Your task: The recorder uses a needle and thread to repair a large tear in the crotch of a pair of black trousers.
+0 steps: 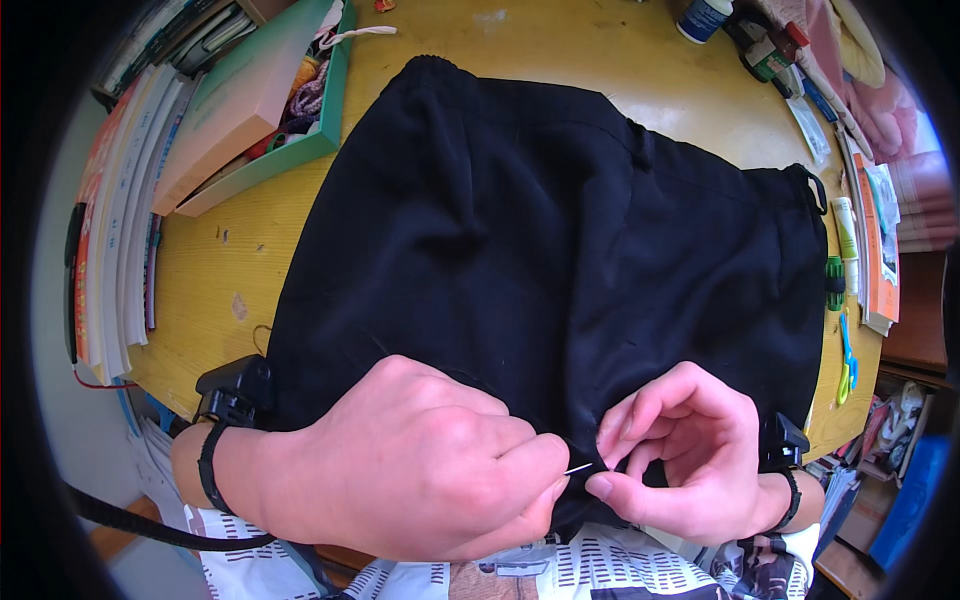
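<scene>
A black cloth garment [525,247] with a gathered waistband and a belt loop lies spread before me. At its near edge my left hand [450,457] pinches a thin sewing needle [578,469] between thumb and forefinger, its free end pointing right. Close beside the needle, my right hand [679,454] has its fingers curled, with thumb and fingertips at a fold of the black cloth. Whether thread runs through the needle I cannot tell. Both wrists wear black straps with small devices.
The yellow wooden table [285,225] bears a green box [334,112] of yarn and sewing things, with its lid tilted, and upright books [120,225] at left. At right lie blue-and-yellow scissors [847,360], a glue stick [845,225], books and bottles. A black cable crosses the lower left.
</scene>
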The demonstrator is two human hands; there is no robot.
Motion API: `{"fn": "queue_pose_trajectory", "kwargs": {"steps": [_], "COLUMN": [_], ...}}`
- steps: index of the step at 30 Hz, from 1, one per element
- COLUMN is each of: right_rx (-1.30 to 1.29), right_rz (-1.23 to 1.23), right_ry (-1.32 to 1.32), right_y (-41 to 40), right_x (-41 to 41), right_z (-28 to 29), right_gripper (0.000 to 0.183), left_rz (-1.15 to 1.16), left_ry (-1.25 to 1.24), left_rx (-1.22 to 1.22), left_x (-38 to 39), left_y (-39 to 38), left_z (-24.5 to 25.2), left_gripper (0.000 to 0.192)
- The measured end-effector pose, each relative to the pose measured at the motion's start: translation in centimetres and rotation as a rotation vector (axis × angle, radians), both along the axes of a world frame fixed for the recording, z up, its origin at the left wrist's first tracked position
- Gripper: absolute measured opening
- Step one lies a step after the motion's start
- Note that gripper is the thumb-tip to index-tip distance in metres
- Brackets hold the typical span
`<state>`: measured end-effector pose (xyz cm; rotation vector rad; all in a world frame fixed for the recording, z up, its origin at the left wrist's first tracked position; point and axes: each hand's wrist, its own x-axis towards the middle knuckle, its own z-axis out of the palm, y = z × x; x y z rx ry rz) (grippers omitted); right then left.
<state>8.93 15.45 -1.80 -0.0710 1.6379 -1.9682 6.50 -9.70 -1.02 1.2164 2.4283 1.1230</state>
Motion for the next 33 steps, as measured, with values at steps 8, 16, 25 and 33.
{"fn": "queue_pose_trajectory", "kwargs": {"steps": [8,16,25,33], "right_rx": [0.063,0.05,0.046,0.079], "right_rz": [-0.001,0.049,0.054,-0.022], "right_ry": [0.014,0.061,0.058,0.017], "right_y": [-0.2,-0.1,-0.1,-0.6], "right_x": [0.0,-0.3,-0.3,0.4], "right_z": [0.4,0.1,0.1,0.2], "right_gripper": [0.044,0.043,0.042,0.043], "left_rz": [0.039,0.051,0.042,0.06], "left_ry": [-0.046,-0.038,-0.082,-0.063], "left_rx": [0.035,0.082,0.067,0.058], "left_x": [0.2,0.3,0.3,0.3], "left_y": [0.2,0.4,0.3,0.5], "left_z": [-0.4,-0.8,-0.9,-0.9], "left_gripper": [0.023,0.027,0.026,0.026]}}
